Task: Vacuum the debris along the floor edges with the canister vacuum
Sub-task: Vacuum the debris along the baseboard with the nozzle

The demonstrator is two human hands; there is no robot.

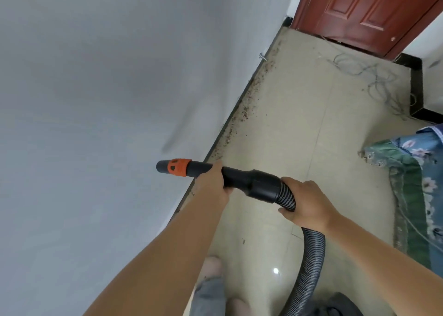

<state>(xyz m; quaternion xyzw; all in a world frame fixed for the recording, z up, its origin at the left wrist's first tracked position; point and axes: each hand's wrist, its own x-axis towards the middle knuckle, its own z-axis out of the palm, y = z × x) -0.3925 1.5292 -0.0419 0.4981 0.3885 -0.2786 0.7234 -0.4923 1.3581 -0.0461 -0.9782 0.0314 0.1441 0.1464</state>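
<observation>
1. Clearly, little of the job looked done: the left hand (212, 183) had its fingers curled round the black nozzle tube (203, 170), and the right hand (305, 201) gripped the ribbed hose (311, 255) just behind the cuff.
2. The nozzle's orange collar (178, 167) and open tip pointed toward nine o'clock, raised in front of the wall (107, 99) rather than down at the floor.
3. Reddish-brown debris (244, 111) lay in an unbroken line along the baseboard, running from beside the left hand toward one o'clock, up to the red door (366, 11).
4. Loose wire-like strands (374, 78) lay near the door at two o'clock, also uncollected.
5. The canister (335, 306) sat dark at five o'clock, partly cut off.
6. Judged so, the whole edge remained to vacuum.
</observation>
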